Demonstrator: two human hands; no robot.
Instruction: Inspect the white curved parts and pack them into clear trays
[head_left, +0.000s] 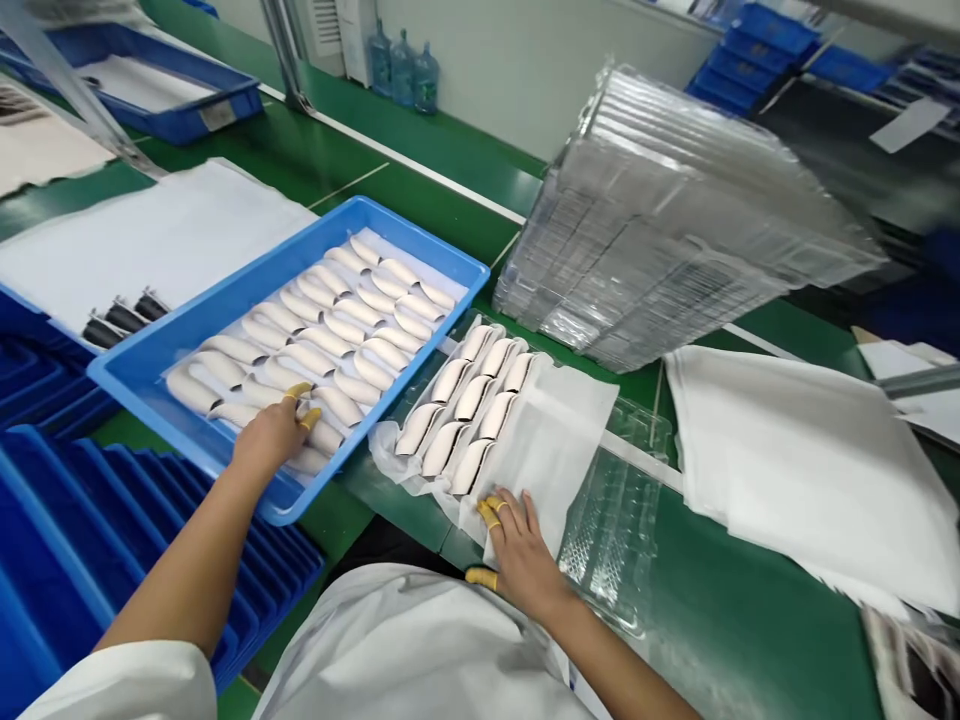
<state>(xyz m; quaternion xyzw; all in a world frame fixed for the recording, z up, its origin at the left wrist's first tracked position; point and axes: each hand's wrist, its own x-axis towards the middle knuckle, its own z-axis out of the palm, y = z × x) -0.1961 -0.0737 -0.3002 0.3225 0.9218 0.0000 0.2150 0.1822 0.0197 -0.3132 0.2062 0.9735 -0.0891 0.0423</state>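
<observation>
While blue tray holds cream pieces, left hand: grip unclear; right hand: splayed.

The left hand reaches into a blue tray, its fingers at the pale curved pieces laid there in rows; whether it grips one is unclear. The right hand rests, fingers extended, on a thin white sheet beside nine upright pieces. A clear plastic tray shows partly beneath the sheet on the green bench. Beyond stands a stack of clear trays.
</observation>
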